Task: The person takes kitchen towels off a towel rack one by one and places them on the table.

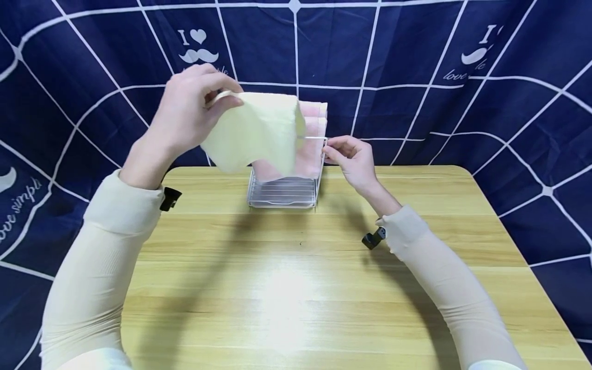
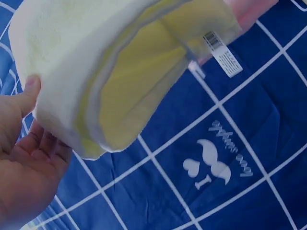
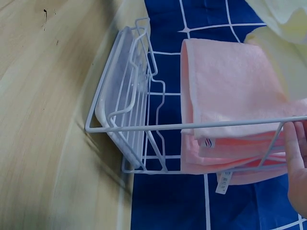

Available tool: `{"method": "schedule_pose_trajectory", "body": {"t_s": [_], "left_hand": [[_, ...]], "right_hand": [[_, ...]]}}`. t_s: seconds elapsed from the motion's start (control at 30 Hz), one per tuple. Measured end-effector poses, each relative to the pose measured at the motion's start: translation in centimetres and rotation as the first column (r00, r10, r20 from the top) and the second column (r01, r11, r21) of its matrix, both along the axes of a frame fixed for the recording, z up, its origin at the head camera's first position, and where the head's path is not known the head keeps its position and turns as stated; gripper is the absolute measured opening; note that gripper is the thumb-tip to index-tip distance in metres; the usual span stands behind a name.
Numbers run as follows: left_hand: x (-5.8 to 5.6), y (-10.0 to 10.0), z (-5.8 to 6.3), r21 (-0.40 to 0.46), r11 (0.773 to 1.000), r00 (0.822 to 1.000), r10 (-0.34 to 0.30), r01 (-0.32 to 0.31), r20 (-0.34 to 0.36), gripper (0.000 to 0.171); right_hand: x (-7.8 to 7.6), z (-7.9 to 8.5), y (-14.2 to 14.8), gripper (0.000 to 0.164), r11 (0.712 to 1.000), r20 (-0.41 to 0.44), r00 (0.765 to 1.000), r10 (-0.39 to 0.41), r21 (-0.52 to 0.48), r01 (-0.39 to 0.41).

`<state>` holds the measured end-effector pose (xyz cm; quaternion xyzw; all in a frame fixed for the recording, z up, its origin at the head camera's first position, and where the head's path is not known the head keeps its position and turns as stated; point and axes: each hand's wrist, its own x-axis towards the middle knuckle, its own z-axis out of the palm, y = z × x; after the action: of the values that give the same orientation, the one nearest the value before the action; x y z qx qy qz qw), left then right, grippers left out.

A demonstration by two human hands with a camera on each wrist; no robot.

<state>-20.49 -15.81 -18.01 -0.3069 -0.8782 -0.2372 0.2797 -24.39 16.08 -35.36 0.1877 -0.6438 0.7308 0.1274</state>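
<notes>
Between thumb and fingers, my left hand (image 1: 187, 110) pinches the left edge of a pale yellow towel (image 1: 259, 128). The towel spreads to the right and folds down over the upper part of a white wire rack (image 1: 282, 205). Its yellow underside and a printed label (image 2: 223, 55) show in the left wrist view. My right hand (image 1: 353, 158) grips the rack's upper right corner, near the end of a thin bar. Folded pink towels (image 3: 230, 81) hang on the rack behind the yellow one, partly covered by it in the head view.
The rack stands at the back edge of a wooden table (image 1: 222, 288), with a shallow white tray (image 3: 103, 103) in its base. Directly behind hangs a dark blue curtain (image 1: 333, 46) with white lines. A dark wrist camera mount (image 1: 373, 238) sits by the right sleeve.
</notes>
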Motion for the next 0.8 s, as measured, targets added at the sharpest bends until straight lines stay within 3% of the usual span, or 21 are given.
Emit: {"method": "schedule_pose_trajectory", "body": {"t_s": [0.13, 0.53, 0.7, 0.8], "left_hand": [[0.6, -0.9, 0.4, 0.014, 1.000, 0.999, 0.017, -0.017, -0.034, 0.015], [2.1, -3.1, 1.0, 0.047, 0.999, 0.996, 0.031, -0.027, -0.087, 0.013], [2.4, -4.0, 1.2, 0.034, 0.999, 0.992, 0.032, -0.028, -0.122, 0.015], [2.8, -4.8, 1.1, 0.039, 0.999, 0.989, 0.040, -0.035, -0.142, 0.015]], "right_hand": [[0.0, 0.0, 0.1, 0.019, 1.000, -0.001, 1.000, 0.008, -0.003, -0.008], [0.2, 0.1, 0.1, 0.011, 1.000, -0.009, 1.000, 0.019, -0.011, -0.019], [0.1, 0.1, 0.0, 0.025, 0.999, -0.007, 1.000, 0.025, -0.031, -0.025], [0.1, 0.0, 0.0, 0.025, 0.999, -0.007, 1.000, 0.028, -0.033, -0.028]]}}
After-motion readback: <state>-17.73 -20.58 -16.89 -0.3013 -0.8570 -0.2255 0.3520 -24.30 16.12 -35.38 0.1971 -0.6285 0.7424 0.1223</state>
